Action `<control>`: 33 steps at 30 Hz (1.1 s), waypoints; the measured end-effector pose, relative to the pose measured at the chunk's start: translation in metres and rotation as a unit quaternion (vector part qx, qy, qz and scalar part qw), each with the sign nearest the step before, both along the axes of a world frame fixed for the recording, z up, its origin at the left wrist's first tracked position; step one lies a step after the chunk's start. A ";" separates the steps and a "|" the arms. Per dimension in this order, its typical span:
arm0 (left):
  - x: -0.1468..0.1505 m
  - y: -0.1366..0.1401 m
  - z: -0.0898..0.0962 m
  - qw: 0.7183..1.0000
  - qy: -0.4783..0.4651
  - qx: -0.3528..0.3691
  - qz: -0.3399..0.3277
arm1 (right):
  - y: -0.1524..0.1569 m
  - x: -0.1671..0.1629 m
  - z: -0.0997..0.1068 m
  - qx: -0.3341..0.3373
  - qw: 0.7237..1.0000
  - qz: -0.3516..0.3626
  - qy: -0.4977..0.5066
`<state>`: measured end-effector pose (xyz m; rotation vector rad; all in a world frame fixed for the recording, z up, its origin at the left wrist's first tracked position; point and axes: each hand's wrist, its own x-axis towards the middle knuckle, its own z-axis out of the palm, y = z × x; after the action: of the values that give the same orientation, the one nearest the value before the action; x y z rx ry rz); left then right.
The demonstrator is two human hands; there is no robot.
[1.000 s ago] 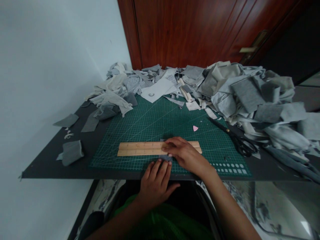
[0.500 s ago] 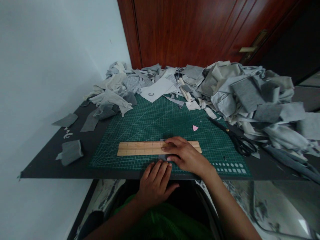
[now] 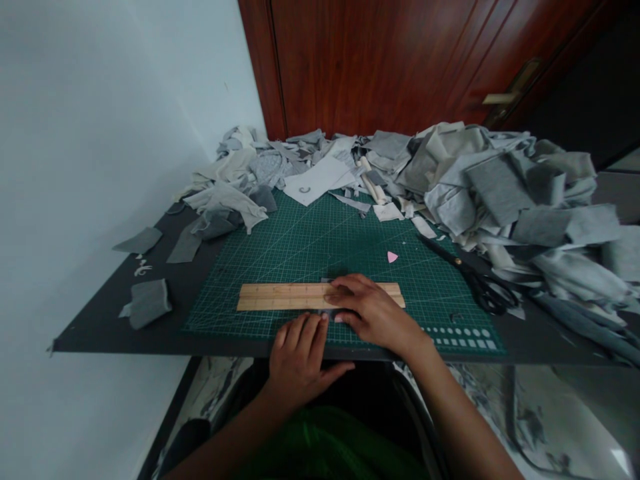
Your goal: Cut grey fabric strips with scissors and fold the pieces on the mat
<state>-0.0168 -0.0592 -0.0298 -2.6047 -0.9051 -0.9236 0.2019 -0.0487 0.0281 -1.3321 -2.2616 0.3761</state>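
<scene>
A wooden ruler (image 3: 273, 297) lies crosswise on the green cutting mat (image 3: 300, 243). My right hand (image 3: 377, 313) presses it down right of its middle, fingers curved over the wood and thumb by the near edge. Beneath the ruler is a small grey fabric piece (image 3: 326, 280), mostly covered by the ruler and my hands. My left hand (image 3: 299, 353) lies at the table's front edge with fingers stretched out. Its fingertips touch down just below the ruler, beside the fabric's near end. Farther up the mat sits a pink triangular piece (image 3: 393, 257) that looks like tailor's chalk.
Black-handled scissors (image 3: 483, 287) lie at the mat's right side. A big heap of grey and cream fabric scraps (image 3: 493, 180) fills the right, with more scraps (image 3: 230, 180) at back left. White paper (image 3: 317, 181) lies behind. Loose grey pieces (image 3: 150, 303) rest on the dark table.
My left hand has shifted a little left and forward, its fingertips now closer to the ruler. My right hand and the ruler have stayed in place.
</scene>
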 end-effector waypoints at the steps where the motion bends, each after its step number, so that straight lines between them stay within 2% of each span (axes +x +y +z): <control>1: -0.001 0.001 0.000 1.000 -0.007 0.003 -0.004 | 0.000 0.000 0.000 -0.001 1.000 -0.001 0.001; 11: -0.002 0.003 0.000 0.998 -0.061 -0.003 -0.018 | 0.000 0.000 0.002 -0.009 1.000 -0.003 0.000; 15: 0.002 0.001 -0.004 0.999 -0.028 0.045 -0.014 | 0.000 0.000 0.002 -0.010 1.000 -0.004 0.001; 18: 0.003 -0.001 -0.005 0.999 0.011 0.035 -0.021 | 0.000 -0.001 0.002 -0.005 1.000 -0.003 0.006; 21: 0.003 -0.002 0.001 0.999 0.025 -0.005 -0.021 | 0.000 -0.002 0.002 -0.004 1.000 -0.006 0.011; 28: 0.013 0.007 0.030 0.996 0.021 -0.087 0.008 | -0.002 -0.004 0.004 0.001 0.999 -0.013 0.038; 33: 0.025 0.003 0.032 0.996 0.041 -0.066 0.042 | -0.002 -0.003 0.001 -0.003 1.000 -0.013 0.025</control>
<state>0.0080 -0.0557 0.0022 -2.6684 -1.0783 -0.7543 0.1994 -0.0509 0.0289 -1.3392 -2.2006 0.4028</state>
